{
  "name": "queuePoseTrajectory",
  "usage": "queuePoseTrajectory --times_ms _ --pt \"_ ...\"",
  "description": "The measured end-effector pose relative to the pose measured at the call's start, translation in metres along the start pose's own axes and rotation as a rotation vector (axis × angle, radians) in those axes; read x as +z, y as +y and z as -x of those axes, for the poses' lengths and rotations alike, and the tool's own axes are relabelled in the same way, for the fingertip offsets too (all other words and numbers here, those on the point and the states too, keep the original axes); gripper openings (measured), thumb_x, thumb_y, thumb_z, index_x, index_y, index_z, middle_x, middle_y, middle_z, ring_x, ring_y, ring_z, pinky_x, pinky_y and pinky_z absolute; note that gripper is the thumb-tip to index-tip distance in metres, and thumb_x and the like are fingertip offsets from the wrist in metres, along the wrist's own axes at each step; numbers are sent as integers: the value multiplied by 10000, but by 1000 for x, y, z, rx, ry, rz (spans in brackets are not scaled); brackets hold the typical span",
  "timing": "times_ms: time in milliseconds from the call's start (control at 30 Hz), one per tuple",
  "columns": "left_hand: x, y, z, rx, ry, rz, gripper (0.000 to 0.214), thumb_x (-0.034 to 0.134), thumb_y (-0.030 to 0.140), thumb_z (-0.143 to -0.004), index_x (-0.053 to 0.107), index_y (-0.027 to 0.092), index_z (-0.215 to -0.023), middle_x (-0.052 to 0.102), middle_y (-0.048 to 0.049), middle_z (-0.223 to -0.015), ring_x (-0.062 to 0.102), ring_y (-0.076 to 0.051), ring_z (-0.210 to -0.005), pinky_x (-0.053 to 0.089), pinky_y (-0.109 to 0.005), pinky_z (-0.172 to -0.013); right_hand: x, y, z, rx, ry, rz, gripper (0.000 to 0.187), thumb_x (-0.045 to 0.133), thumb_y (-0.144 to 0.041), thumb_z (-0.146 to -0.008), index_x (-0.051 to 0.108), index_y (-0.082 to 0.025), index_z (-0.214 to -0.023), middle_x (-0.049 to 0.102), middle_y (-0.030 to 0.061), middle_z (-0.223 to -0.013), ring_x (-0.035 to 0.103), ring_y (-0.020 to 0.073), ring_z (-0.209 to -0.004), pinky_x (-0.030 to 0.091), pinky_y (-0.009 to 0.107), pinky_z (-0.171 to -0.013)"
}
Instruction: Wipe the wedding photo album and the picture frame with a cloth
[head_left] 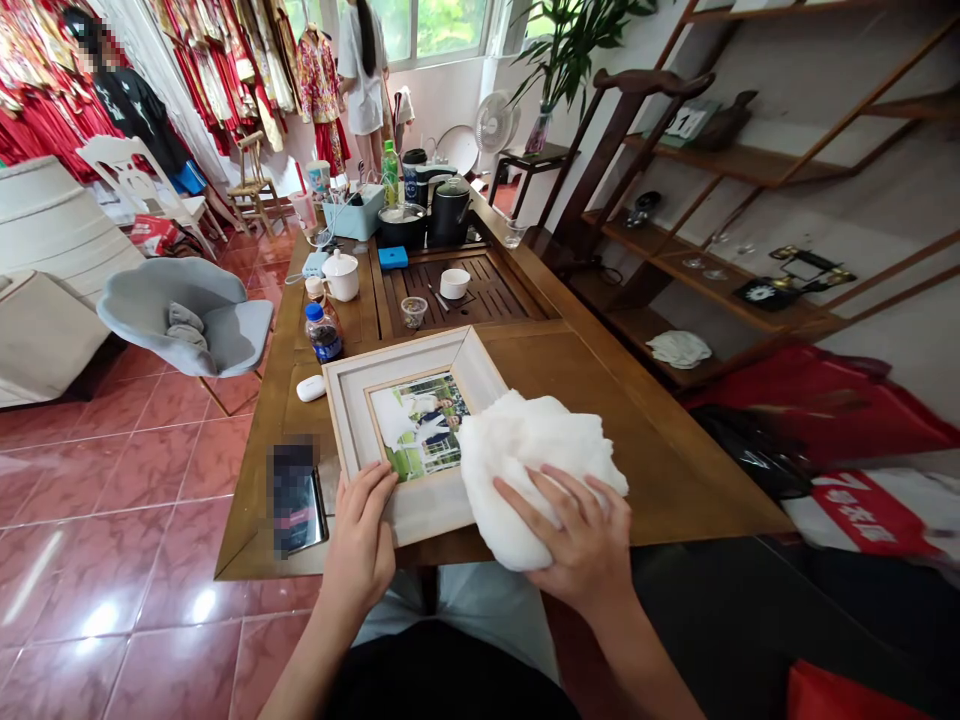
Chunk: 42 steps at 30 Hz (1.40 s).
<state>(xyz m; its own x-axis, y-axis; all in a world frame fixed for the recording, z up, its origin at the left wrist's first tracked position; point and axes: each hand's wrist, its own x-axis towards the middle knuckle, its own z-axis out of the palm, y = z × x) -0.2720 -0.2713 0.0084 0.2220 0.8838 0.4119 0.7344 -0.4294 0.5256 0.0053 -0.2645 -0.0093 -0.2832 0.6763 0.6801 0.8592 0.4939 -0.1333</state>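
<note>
A picture frame (429, 507) with a pale wooden border lies on the wooden table (585, 370) in front of me. Behind its wide light mat is a photo (421, 428) of people outdoors among greenery. My left hand (364, 530) grips the frame's near left corner, fingers over the edge. In my right hand (574, 530) is a bunched white cloth (536, 440), pressed against the frame's right side. The cloth covers the right border and part of the photo's right edge; the fingers rest on top of it.
Left of the frame are a phone (304, 510), a white case (311, 388) and a blue-capped bottle (324, 335). Farther back, a tea tray (495, 300) carries a white cup (454, 284). A grey chair (187, 310) stands left, shelves (735, 165) right. Two people are in the background.
</note>
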Motion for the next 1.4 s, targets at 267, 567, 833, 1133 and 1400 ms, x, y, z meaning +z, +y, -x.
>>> queuePoseTrajectory --times_ms 267,567,833,1133,1400 --pt "1 8 -4 -25 95 68 671 337 -52 -841 534 233 -1416 590 -111 -1439 538 -233 -1389 482 -479 -1163 15 -52 -13 -87 -19 -104 551 404 -589 -957 674 -291 -1334 685 106 -1279 568 370 -1185 250 603 -1126" --pt "12 4 3 -112 184 128 576 363 54 -962 390 229 -1510 611 -141 -1382 614 -224 -1284 555 -434 -1069 27 -77 -9 -149 -87 -82 570 584 -585 -855 646 -366 -1377 647 55 -1353 497 359 -1264 276 574 -1127" --pt "11 6 0 -96 112 120 597 349 5 -918 424 205 -1475 580 -128 -1428 542 -216 -1377 493 -419 -1143 11 -30 -9 -115 -20 -24 490 354 -505 -1015 682 -297 -1315 694 103 -1271 572 312 -1218 267 563 -1148" --pt "10 10 -2 -80 127 118 624 345 -19 -897 437 218 -1467 582 -123 -1429 549 -218 -1368 502 -410 -1124 6 -8 -4 -48 15 3 520 362 -575 -1012 700 -281 -1278 715 129 -1205 592 350 -1180 288 572 -1116" --pt "15 7 1 -86 214 241 525 400 37 -971 456 244 -1451 608 -113 -1358 600 -213 -1288 521 -398 -1095 27 -75 -14 -150 11 -156 545 333 -592 -1018 696 -305 -1307 714 58 -1268 544 306 -1235 182 571 -1188"
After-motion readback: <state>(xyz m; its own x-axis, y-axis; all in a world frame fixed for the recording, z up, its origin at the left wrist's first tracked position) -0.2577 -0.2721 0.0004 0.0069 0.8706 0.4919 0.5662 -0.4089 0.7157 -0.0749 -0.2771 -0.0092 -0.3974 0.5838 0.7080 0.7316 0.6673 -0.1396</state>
